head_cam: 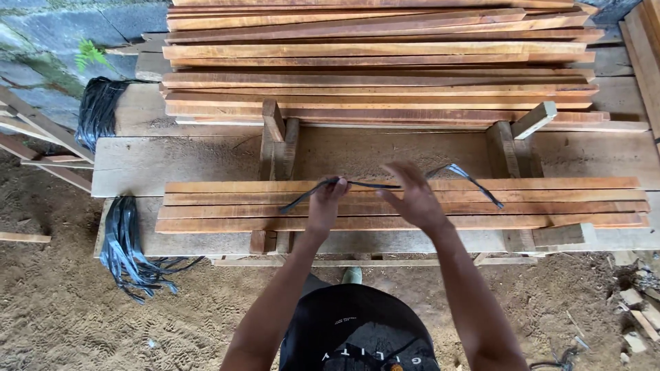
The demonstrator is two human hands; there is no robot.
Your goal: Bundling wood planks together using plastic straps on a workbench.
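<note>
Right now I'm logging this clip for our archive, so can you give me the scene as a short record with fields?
Setting: sandy ground, wooden workbench beside a stone wall
Left hand: left hand pinches a black strap near one end
Right hand: right hand open, fingers spread, at the strap's middle
Under the hands: small row of wooden slats lying in a jig
Behind: large slat stack
Spare straps: black bundle hanging off the bench's left edge
</note>
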